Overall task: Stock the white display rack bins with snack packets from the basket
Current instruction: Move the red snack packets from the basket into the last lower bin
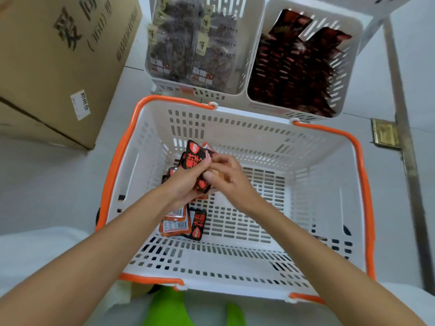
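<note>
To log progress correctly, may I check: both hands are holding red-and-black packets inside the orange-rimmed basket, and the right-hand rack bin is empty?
Not quite. The head view shows the right-hand rack bin is not empty: it holds a dense row of dark red packets. The rest stands: the left hand and right hand hold red-and-black packets inside the orange-rimmed basket.

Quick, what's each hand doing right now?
Left hand: grips a bunch of snack packets inside the basket.
Right hand: pinches the same bunch.
</note>
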Motion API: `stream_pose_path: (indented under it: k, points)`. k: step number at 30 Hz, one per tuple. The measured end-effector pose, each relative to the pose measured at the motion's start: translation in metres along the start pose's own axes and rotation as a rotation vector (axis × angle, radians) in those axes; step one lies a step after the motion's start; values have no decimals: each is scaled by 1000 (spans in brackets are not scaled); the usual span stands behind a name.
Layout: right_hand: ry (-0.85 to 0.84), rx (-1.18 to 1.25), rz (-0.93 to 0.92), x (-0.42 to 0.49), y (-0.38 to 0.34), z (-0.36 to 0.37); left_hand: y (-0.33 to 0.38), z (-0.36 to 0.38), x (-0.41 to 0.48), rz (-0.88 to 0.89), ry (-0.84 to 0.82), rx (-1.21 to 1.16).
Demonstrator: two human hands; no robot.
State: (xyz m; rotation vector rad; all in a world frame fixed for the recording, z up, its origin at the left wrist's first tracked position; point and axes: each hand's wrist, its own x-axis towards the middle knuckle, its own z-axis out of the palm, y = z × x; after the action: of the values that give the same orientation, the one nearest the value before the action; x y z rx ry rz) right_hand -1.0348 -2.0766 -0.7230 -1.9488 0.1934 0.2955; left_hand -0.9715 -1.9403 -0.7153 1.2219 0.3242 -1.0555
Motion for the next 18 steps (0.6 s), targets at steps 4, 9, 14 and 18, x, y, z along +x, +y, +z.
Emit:
stream_pose_path:
  k: [4, 9, 14, 18]
  points:
    - [222, 78, 126, 2, -2, -26, 17, -3, -8, -15, -72, 65]
    - [333, 169, 58, -2, 3, -63, 42, -18, -21, -21, -101, 184]
    - [400, 146, -147, -10, -22, -77, 57, -25, -26, -23, -16, 357]
    - [33, -170, -143, -12, -34, -42, 64, -4, -37, -95, -183, 142]
